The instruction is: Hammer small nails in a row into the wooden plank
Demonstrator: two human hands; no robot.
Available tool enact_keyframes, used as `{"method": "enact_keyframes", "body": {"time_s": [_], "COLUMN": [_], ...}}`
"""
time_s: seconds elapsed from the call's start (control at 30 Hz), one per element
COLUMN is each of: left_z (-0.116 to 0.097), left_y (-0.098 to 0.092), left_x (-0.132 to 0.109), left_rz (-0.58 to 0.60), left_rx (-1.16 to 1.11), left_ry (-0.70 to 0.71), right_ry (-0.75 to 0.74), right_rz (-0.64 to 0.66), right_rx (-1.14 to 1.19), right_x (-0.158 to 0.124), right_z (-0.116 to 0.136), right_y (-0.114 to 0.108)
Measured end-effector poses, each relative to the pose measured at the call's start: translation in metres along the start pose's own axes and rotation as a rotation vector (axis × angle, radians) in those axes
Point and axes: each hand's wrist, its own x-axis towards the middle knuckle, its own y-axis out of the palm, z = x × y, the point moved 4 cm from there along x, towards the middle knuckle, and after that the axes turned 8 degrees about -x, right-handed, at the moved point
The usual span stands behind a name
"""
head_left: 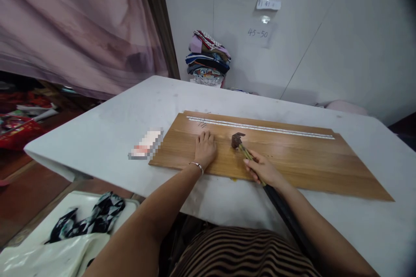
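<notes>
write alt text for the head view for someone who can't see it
A person's right hand grips a claw hammer above a wooden board on a white table, while their left hand rests on the board. Two pale strips run along its far side; folded cloth is stacked beyond the table.

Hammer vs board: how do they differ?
Pose: the hammer is held in the right grip; the board lies flat on the table.
Shape: the hammer is narrow; the board is broad.
Colour: the hammer's handle is partly black; the board is wood-brown with white strips.
Shared: both show brown.
</notes>
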Motion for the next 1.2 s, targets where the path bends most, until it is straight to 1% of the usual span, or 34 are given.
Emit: {"method": "enact_keyframes", "body": {"time_s": [0.2, 0.47, 0.9, 1.2], "left_z": [0.0009, -0.0006, 0.0012, 0.0017], "left_y": [0.0006, -0.0011, 0.0022, 0.0024], "left_x": [0.0000, -0.0005, 0.0005, 0.0004], "left_rz": [-0.005, -0.010, -0.013, -0.010], "left_rx": [-0.017, -0.001, 0.002, 0.008], "left_ry": [0.002, 0.004, 0.008, 0.005], "right_ry": [0.000, -0.013, -0.010, -0.019], "right_rz": [-0.011, 0.009, 0.009, 0.014], "right_rx": [0.000, -0.009, -0.007, -0.004], "right_x": [-0.0007, 0.0001, -0.0004, -0.0004], "right_z": [0.0000, -0.0018, -0.0023, 0.0018], "right_y": [-0.0004, -0.0006, -0.0010, -0.0007]}}
